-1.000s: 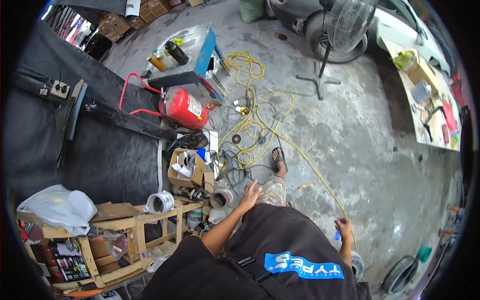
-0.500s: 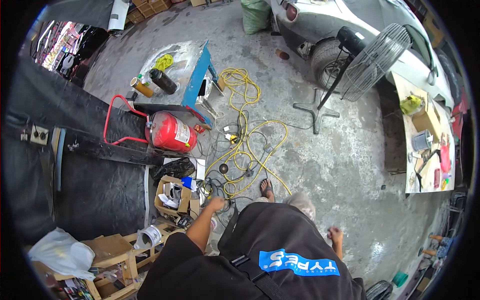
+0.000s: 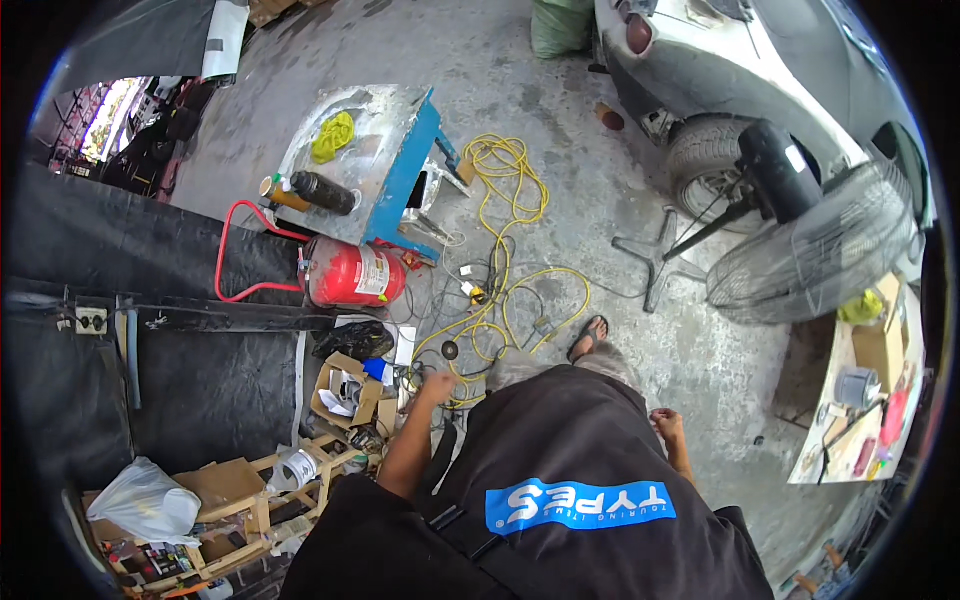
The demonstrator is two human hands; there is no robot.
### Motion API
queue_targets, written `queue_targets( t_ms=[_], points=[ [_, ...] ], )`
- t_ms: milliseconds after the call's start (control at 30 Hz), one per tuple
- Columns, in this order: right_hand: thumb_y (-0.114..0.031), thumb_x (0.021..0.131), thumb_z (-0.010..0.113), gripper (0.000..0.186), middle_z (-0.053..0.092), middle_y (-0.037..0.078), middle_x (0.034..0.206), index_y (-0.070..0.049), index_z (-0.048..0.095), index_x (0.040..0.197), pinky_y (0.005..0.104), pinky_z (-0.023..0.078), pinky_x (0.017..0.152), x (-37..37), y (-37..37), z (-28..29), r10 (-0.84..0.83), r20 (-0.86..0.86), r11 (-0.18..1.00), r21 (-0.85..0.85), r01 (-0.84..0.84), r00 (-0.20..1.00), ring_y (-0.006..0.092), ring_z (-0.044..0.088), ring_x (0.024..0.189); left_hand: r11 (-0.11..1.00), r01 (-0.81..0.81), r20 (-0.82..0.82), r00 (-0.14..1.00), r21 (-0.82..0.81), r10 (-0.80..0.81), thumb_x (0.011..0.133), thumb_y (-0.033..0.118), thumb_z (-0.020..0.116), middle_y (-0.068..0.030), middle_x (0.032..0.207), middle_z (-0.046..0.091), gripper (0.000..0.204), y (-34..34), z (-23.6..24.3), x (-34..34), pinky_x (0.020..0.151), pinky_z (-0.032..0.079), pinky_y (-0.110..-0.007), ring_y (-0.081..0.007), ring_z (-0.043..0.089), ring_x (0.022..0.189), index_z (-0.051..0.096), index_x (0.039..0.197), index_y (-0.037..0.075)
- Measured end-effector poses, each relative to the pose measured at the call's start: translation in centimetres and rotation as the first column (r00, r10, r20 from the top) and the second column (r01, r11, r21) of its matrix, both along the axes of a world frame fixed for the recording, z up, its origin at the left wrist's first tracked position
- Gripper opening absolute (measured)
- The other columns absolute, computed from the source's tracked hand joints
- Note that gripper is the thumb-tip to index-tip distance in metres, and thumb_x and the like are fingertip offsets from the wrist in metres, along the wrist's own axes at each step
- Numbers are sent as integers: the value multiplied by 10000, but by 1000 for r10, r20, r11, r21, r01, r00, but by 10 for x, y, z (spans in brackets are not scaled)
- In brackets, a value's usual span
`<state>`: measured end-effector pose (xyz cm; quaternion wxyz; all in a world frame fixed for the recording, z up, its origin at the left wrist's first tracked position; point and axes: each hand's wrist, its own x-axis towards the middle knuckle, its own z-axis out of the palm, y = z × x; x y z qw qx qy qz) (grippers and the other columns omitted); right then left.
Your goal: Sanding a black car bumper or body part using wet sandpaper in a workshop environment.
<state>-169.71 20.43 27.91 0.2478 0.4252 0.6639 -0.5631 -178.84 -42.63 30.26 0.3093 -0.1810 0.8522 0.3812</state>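
Observation:
My left hand (image 3: 437, 388) hangs low on the left, its fingers curled in and nothing visible in them. Beneath it lie yellow cable loops (image 3: 480, 335) and black cords on the concrete floor. At my right side my right hand (image 3: 668, 425) is also curled, against the bare floor, and I see no object in it. A sandalled foot (image 3: 588, 338) shows ahead of my dark shirt (image 3: 590, 440). Nearest to the left hand stands an open cardboard box (image 3: 345, 390) with mixed items inside.
A red tank (image 3: 350, 272) with a tubular handle stands beside a blue-edged table (image 3: 400, 190) bearing bottles and a yellow cloth. To the right are a large pedestal fan (image 3: 820, 245), a white car (image 3: 730, 60) and a cluttered workbench (image 3: 815, 450). Wooden racks (image 3: 265, 520) line the lower left.
I have stepped forward; the other foot now leads. The fan looks larger and farther right, and the workbench sits lower in view. Both hands have swung a little and stay curled.

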Motion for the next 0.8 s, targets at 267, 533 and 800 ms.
queue_targets(
  t_ms=[267, 533, 800],
  points=[
    [-186, 807, 746, 243, 722, 101, 786, 18, 737, 939, 334, 554, 616, -48, 27, 29, 391, 11, 903, 186, -387, 920, 157, 671, 659, 973, 96, 173, 976, 209, -133, 892, 234, 622, -91, 661, 632, 239, 61, 28, -18, 564, 511, -393, -203, 642, 591, 701, 886, 8],
    [-224, 802, 747, 288, 729, 111, 808, 10, 746, 970, 346, 555, 645, -170, -1, -25, 585, -18, 792, 227, -567, 811, 173, 682, 684, 853, 496, -299, 849, 164, -436, 888, 256, 612, -158, 824, 719, 280, 62, -40, -199, 743, 557, -399, -271, 705, 735, 742, 950, 16],
    [-240, 802, 754, 300, 724, 111, 797, 5, 751, 976, 340, 551, 614, -303, -35, -8, 377, 5, 897, 246, -366, 926, 173, 676, 670, 983, 153, 17, 988, 105, -156, 891, 224, 623, -93, 794, 708, 240, 31, -23, -484, 620, 557, -347, -176, 674, 679, 725, 997, 35]
  ],
)
